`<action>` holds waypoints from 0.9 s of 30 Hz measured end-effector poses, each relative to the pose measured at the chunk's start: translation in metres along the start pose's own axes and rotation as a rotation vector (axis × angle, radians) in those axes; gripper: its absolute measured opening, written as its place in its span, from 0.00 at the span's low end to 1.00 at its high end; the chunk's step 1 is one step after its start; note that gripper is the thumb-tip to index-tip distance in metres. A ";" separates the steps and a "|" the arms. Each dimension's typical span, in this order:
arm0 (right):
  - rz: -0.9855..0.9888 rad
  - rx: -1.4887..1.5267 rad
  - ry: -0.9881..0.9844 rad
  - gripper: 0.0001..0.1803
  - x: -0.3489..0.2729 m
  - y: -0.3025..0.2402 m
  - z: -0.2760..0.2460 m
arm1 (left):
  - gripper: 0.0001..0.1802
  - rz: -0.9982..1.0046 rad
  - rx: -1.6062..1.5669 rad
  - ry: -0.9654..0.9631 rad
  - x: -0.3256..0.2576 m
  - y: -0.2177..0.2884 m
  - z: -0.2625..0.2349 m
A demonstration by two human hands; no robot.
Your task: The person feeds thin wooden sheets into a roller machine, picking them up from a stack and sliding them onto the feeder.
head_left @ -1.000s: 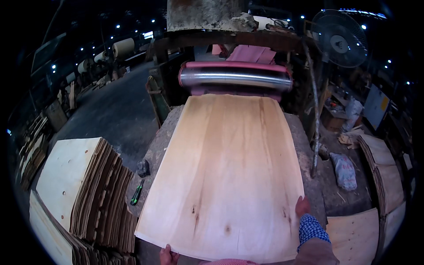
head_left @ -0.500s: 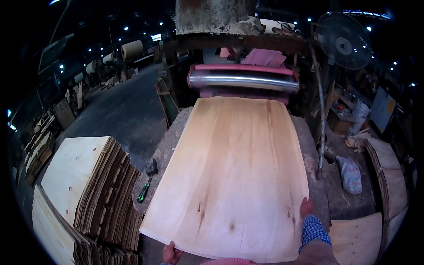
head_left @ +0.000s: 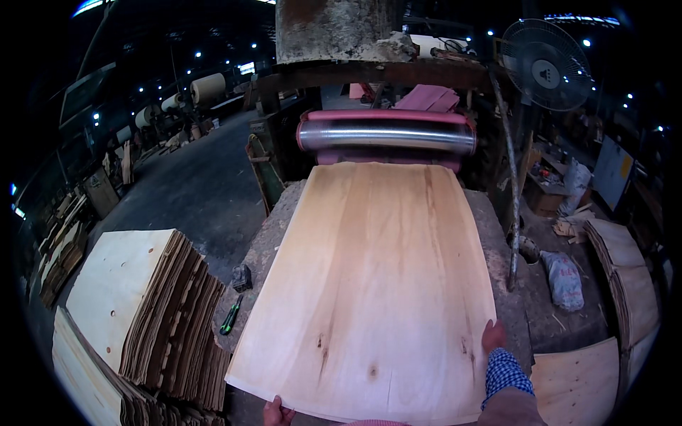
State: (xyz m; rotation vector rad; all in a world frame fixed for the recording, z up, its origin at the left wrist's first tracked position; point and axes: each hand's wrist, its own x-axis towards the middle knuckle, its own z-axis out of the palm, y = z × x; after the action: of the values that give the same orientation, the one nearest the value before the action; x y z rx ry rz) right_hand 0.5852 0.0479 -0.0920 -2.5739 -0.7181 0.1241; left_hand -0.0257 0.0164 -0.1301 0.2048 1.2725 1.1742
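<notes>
- Since a second ago, the large pale sheet of wood veneer [head_left: 376, 284] has slid forward, so its far edge now lies nearer the shiny steel roller with red end housings [head_left: 387, 135], and the right hand has travelled up along the sheet's right edge.
- Lying flat on the rough grey stone-like feed table [head_left: 273, 234], the veneer sheet fills the middle of the view, its far end at 12 o'clock touching or just short of the roller; I cannot tell which.
- At 6 o'clock, the left hand [head_left: 277, 412] shows only its fingertips, curled around the sheet's near edge; the rest is cut off by the frame.
- At about 5 o'clock, the right hand [head_left: 494, 335], in a blue-and-white checked cuff [head_left: 506, 373], rests on the sheet's right near corner with the fingers laid along the edge; whether they pinch it or only press on it cannot be told.
- At 8 o'clock, a tall fanned stack of thin veneer sheets with small round holes [head_left: 142, 312] stands just beside the table.
- Between that stack and the sheet, a green-handled tool [head_left: 230, 317] and a small dark block [head_left: 242, 277] lie on the table's left margin.
- At 1 o'clock, a round black standing fan [head_left: 547, 65] sits behind the machine.
- At 3 o'clock, a pale filled sack [head_left: 565, 278] lies on the floor, near a curved pile of veneer [head_left: 625, 263].
</notes>
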 end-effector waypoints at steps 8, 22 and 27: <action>-0.038 0.033 0.024 0.23 -0.001 0.002 0.000 | 0.08 0.009 -0.011 0.039 -0.013 0.006 0.014; -0.078 -0.145 0.026 0.23 0.008 0.011 0.005 | 0.12 0.013 -0.077 -0.077 0.022 -0.023 -0.018; -0.097 -0.072 0.077 0.22 0.017 0.020 0.017 | 0.17 0.014 -0.099 -0.151 0.022 -0.023 -0.018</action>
State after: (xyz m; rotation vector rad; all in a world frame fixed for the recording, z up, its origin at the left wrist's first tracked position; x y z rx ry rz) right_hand 0.6056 0.0487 -0.1158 -2.5905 -0.8312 -0.0319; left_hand -0.0305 0.0148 -0.1668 0.2248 1.0801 1.2078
